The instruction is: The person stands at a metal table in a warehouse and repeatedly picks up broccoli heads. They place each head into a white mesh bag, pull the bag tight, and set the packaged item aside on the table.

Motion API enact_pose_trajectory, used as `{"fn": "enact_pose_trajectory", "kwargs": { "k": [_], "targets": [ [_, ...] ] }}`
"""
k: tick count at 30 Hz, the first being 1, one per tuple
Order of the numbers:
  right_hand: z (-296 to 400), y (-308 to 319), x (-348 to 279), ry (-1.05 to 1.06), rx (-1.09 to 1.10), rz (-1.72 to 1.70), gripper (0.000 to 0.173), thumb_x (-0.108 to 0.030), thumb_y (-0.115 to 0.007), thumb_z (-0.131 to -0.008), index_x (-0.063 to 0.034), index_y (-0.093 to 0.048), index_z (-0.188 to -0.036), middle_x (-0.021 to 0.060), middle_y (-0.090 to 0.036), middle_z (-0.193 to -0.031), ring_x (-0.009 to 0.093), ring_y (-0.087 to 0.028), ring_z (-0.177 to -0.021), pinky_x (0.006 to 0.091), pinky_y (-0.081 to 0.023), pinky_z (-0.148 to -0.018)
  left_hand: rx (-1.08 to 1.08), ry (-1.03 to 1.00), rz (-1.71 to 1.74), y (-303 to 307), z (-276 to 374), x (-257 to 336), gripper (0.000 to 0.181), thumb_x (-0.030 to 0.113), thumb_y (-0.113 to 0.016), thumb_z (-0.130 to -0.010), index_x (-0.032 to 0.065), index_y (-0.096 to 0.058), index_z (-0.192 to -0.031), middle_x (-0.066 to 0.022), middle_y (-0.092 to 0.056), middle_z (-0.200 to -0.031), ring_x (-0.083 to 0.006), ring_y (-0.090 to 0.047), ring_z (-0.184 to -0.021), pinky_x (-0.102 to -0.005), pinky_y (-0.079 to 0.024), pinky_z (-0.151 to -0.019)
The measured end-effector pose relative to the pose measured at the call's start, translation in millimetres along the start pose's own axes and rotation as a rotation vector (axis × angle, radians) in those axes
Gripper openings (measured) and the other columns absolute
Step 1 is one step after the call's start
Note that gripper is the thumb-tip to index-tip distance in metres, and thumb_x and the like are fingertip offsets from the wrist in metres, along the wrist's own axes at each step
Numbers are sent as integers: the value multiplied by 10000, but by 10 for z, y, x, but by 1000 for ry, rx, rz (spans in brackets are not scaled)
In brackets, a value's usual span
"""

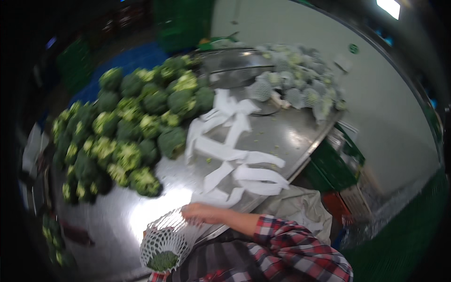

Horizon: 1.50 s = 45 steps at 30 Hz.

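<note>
A broccoli head (162,261) is partly covered by a white foam net sleeve (165,236), low in the picture and close to my body. My right hand (199,213) pinches the upper end of the net, which is stretched toward it. My left hand is mostly hidden behind the net and the broccoli; only a bit of skin and a plaid cuff (156,276) show, and it appears to hold the broccoli from beneath. Flat white foam net sleeves (222,148) lie scattered on the metal table (116,218) beyond my right hand.
A large pile of bare broccoli heads (130,123) covers the table's left side. Netted broccoli (296,77) is heaped at the far right, against a pale wall (380,105). Green crates (334,162) stand beyond the right edge. More broccoli (53,236) lies at lower left.
</note>
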State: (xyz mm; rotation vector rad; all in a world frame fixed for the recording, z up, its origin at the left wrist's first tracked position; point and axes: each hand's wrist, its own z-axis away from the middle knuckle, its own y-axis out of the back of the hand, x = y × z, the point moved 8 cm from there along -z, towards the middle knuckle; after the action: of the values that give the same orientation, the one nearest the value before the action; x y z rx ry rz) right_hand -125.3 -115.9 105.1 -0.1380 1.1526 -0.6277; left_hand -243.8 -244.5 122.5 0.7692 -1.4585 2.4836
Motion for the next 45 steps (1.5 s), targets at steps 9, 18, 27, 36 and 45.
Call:
{"fn": "enact_pose_trajectory", "kwargs": {
  "k": [9, 18, 27, 36, 45],
  "targets": [
    [284, 620, 257, 273, -135, -1271, 443, -360, -334, -884, -49, -486, -1160, 103, -521, -1169, 245, -490, -1085, 414, -346, -962, -399, -41, -728, -1318, -665, -670, 637, 374, -521, -815, 3, -309, -1287, -138, -422, -1245, -239, -429, -1120, -356, -348, -926],
    [1995, 3438, -1033, 831, 333, -1078, 487, -448, -329, -845, -134, -453, -1196, 69, -473, -1217, 273, -448, -1105, 489, -352, -910, -323, 86, -731, -1378, -819, -1030, 472, 330, -427, -882, -33, -392, -1181, -183, -494, -1117, -292, -513, -1002, -396, -432, -816],
    [2395, 4640, -2714, 901, 802, -220, 393, -330, -437, -866, -38, -437, -1130, 111, -516, -1047, 222, -562, -821, 330, -486, -717, 81, 45, -691, -905, -985, -997, 352, 235, -436, -895, -43, -438, -1110, -178, -553, -980, -229, -583, -811, -318, -493, -679],
    [500, 3803, -954, -89, 1179, 956, 363, -235, -610, -744, -41, -482, -1022, 177, -542, -987, 342, -547, -905, 420, -442, -740, 51, 81, -731, -967, -974, -1105, 307, 172, -454, -879, -56, -459, -1085, -187, -566, -971, -233, -589, -813, -309, -497, -687],
    [655, 1428, -1614, 827, 308, 1480, 356, 20, -475, -686, -55, -511, -1032, 120, -532, -926, 303, -482, -896, 392, -376, -803, -288, -1083, -1846, -2254, -365, -441, 503, 64, -671, -616, 64, -500, -1089, -168, -397, -1239, -355, -334, -1182, -475, -263, -968]
  ]
}}
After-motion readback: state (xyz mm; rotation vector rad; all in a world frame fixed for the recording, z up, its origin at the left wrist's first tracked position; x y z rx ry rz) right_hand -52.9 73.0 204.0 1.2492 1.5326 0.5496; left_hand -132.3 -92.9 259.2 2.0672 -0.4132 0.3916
